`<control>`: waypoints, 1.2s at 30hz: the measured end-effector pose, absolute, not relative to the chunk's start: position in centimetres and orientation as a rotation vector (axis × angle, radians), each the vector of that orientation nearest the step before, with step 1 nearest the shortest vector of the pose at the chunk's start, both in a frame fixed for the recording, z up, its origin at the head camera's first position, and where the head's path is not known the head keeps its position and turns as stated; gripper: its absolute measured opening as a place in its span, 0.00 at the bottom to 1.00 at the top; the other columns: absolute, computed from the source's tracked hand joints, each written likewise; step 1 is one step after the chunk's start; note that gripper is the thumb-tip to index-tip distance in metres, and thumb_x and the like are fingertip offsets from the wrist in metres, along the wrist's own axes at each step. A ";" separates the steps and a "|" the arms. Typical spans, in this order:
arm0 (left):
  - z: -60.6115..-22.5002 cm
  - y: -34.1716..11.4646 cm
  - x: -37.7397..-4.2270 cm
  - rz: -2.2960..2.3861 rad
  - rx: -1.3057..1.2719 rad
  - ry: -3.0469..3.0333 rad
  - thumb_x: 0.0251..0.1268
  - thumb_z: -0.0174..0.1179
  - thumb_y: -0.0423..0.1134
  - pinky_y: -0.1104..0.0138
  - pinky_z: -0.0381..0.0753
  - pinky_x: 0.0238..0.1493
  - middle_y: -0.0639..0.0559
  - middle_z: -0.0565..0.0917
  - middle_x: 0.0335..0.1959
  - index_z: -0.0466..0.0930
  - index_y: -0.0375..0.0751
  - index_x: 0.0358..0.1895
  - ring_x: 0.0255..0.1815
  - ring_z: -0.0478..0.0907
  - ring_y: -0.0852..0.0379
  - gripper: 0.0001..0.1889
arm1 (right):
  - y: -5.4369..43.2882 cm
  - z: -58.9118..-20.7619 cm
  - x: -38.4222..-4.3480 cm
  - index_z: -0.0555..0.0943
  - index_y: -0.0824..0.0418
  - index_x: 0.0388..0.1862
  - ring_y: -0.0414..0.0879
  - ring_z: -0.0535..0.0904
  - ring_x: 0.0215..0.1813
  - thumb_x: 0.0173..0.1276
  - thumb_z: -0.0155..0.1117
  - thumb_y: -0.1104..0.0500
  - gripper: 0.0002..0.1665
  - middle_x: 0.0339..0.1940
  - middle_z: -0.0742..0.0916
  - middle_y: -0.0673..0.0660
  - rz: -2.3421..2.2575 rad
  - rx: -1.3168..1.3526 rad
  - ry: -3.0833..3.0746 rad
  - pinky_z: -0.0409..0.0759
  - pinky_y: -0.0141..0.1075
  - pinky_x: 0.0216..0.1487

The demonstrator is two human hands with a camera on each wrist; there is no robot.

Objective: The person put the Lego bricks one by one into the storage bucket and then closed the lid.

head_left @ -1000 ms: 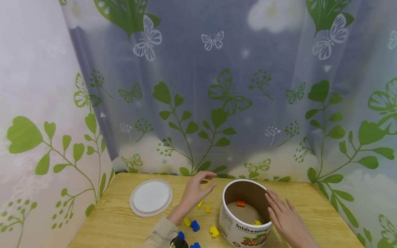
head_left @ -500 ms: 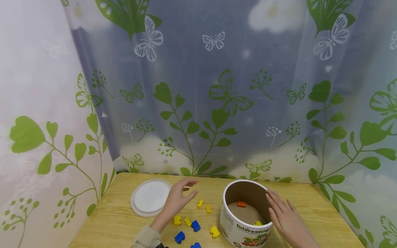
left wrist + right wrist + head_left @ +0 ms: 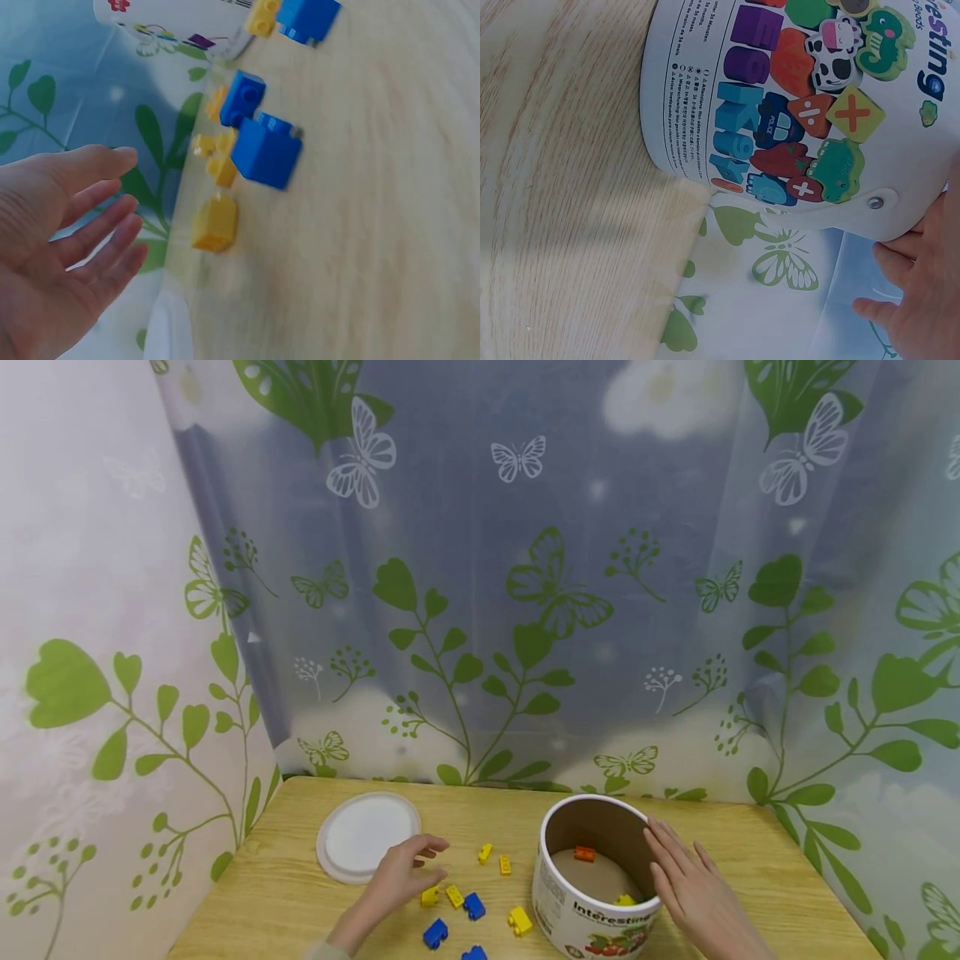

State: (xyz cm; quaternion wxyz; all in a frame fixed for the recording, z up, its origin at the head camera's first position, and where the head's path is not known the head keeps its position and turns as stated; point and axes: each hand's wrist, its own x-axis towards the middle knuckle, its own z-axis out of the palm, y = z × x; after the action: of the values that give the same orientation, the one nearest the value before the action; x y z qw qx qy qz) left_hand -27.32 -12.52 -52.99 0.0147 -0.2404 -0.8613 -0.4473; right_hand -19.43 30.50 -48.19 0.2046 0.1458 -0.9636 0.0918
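Observation:
My left hand (image 3: 397, 877) hovers over the table near the white lid, its fingers loosely bent with nothing held. Close by its thumb lies a yellow brick (image 3: 430, 896); the left wrist view shows a gap between that hand (image 3: 67, 240) and the bricks. My right hand (image 3: 693, 885) rests on the rim of a white printed bucket (image 3: 551, 893), fingers extended along its side. Inside the bucket are an orange-red brick (image 3: 585, 854) and a yellow brick (image 3: 625, 900). Blue bricks (image 3: 435, 933) and several yellow bricks (image 3: 519, 921) lie left of the bucket.
A round white lid (image 3: 367, 835) lies at the table's back left. The wooden table (image 3: 247, 902) ends at a printed curtain (image 3: 465, 610) behind and at the sides. A handle pivot (image 3: 875, 202) sits on the bucket's outer wall.
My left hand has moved left and toward me, away from the bucket, uncovering blue and yellow bricks. My right hand stays on the bucket rim.

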 end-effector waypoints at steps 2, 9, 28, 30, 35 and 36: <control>-53.4 -13.0 -27.1 -1.368 -0.766 -2.712 0.61 0.71 0.33 0.49 0.86 0.48 0.36 0.84 0.52 0.81 0.32 0.55 0.50 0.82 0.35 0.19 | 30.5 -48.1 -19.4 0.71 0.61 0.75 0.49 0.63 0.78 0.79 0.56 0.54 0.29 0.76 0.72 0.57 0.254 0.406 -2.697 0.64 0.60 0.72; -54.3 -13.9 -26.9 -1.316 -0.756 -2.883 0.56 0.76 0.35 0.53 0.85 0.49 0.45 0.85 0.49 0.82 0.35 0.55 0.49 0.82 0.44 0.22 | 30.6 -48.0 -19.4 0.72 0.62 0.74 0.55 0.67 0.76 0.78 0.57 0.55 0.29 0.76 0.73 0.58 0.236 0.409 -2.705 0.66 0.62 0.69; -55.2 -13.7 -26.7 -1.195 -0.751 -2.880 0.53 0.77 0.33 0.72 0.76 0.32 0.54 0.79 0.36 0.83 0.38 0.45 0.33 0.72 0.62 0.16 | 30.4 -48.4 -19.4 0.72 0.61 0.74 0.49 0.63 0.78 0.78 0.56 0.55 0.28 0.76 0.72 0.57 0.223 0.418 -2.663 0.28 0.28 0.78; -55.0 -13.7 -26.7 -1.203 -0.755 -2.842 0.53 0.77 0.33 0.72 0.77 0.32 0.53 0.79 0.35 0.83 0.38 0.44 0.33 0.74 0.61 0.16 | 30.4 -48.4 -19.4 0.72 0.61 0.74 0.48 0.63 0.78 0.78 0.56 0.55 0.28 0.76 0.73 0.57 0.220 0.417 -2.661 0.40 0.39 0.83; -53.8 -13.4 -27.0 -1.225 -0.762 -2.726 0.52 0.77 0.32 0.68 0.86 0.36 0.52 0.82 0.37 0.83 0.38 0.44 0.35 0.80 0.56 0.16 | 30.5 -48.3 -19.4 0.73 0.62 0.73 0.43 0.59 0.80 0.78 0.57 0.55 0.28 0.76 0.73 0.57 0.230 0.417 -2.661 0.67 0.60 0.69; -53.6 -13.4 -27.1 -1.232 -0.757 -2.706 0.53 0.77 0.32 0.66 0.87 0.37 0.52 0.82 0.37 0.83 0.39 0.44 0.36 0.81 0.55 0.16 | 30.5 -48.3 -19.4 0.72 0.62 0.73 0.41 0.57 0.80 0.78 0.57 0.55 0.28 0.76 0.73 0.57 0.237 0.422 -2.660 0.67 0.60 0.68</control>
State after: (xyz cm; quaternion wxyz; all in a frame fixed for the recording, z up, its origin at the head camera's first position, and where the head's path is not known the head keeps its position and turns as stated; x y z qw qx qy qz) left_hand -27.11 -13.37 -53.55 0.0368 -0.2467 -0.8813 -0.4014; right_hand -19.41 30.54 -48.26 0.2173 0.1524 -0.9603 0.0855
